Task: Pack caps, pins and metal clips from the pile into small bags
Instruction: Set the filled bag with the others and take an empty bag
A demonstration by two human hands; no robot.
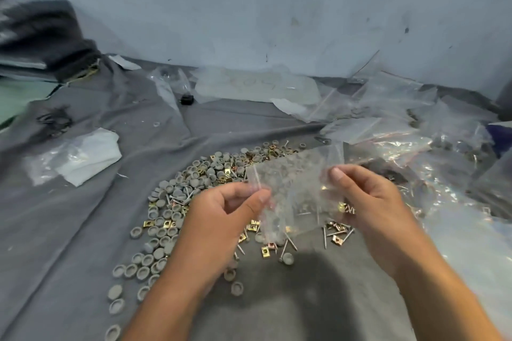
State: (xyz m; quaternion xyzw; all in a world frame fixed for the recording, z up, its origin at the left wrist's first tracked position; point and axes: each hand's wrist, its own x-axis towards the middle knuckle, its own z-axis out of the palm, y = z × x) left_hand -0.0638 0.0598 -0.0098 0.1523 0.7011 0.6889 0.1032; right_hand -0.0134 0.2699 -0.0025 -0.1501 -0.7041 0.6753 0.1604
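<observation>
A small clear plastic bag [293, 188] hangs above the pile, stretched between both hands. My left hand [221, 219] pinches its left edge between thumb and fingers. My right hand [368, 202] pinches the right edge. The bag blurs what lies inside it; a pin or two show near its bottom. Beneath lies the pile [188, 196] of grey round caps, thin metal pins [289, 243] and brass-coloured metal clips [266, 251], spread on a grey cloth [83, 230].
A heap of clear bags [415, 133], some filled, covers the right side. A white and clear bag [80, 158] lies at left. Dark folded fabric [41, 36] sits at the far left by the pale wall [277, 8]. A small black object [187, 99] lies at the back.
</observation>
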